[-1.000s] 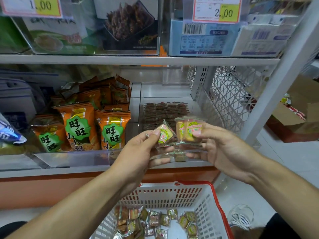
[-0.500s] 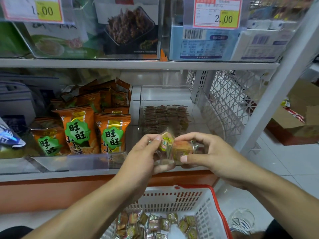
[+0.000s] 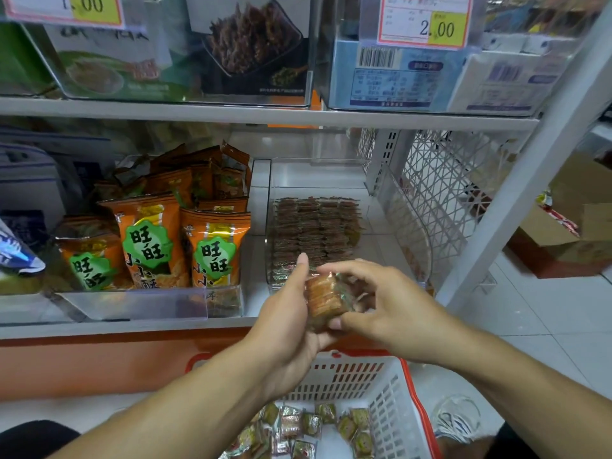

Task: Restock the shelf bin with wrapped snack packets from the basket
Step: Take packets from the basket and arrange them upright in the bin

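Partway through restocking. Left hand [image 3: 288, 313] and right hand [image 3: 381, 303] meeting in front of the clear shelf bin [image 3: 410, 240], fingers of both pinching a small stack of snack packets [image 3: 323, 298] together. Neat rows of packets already filling the bin's rear; front bare. Many loose packets left in the basket [image 3: 390, 392] below.

A small grocery shop aisle: white metal shelves [image 3: 265, 116] carry yellow-and-white price tags [image 3: 425, 23], orange snack bags [image 3: 215, 250] and clear plastic bins [image 3: 410, 233] above a red-rimmed white shopping basket [image 3: 397, 392].
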Demonstrator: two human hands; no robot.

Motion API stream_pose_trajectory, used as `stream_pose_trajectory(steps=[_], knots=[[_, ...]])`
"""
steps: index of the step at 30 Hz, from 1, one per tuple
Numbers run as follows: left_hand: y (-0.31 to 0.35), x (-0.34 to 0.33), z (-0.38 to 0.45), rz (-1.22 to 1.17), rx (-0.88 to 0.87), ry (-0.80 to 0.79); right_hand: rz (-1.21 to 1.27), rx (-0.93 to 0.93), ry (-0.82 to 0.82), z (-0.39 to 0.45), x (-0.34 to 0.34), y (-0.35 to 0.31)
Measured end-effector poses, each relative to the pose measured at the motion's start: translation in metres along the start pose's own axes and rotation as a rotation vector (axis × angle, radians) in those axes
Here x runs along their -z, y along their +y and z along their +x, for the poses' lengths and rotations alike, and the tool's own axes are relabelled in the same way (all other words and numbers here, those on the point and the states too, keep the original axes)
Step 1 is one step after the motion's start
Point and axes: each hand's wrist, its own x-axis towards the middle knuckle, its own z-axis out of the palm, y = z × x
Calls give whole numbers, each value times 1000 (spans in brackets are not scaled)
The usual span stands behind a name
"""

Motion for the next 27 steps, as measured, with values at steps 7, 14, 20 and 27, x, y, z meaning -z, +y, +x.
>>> stream_pose_trajectory(steps=[7, 14, 20, 27], knots=[[4, -1, 8, 51, -3, 46, -146, 133, -32, -4, 6, -10], [13, 4, 8, 620, -418, -8, -410, -105, 185, 61, 70, 25], [-9, 29, 26, 1644, -790, 43, -742, -436, 3, 118, 33, 85], [-15, 38, 31, 1986, -673, -27, -217, -571, 234, 146, 22, 105]])
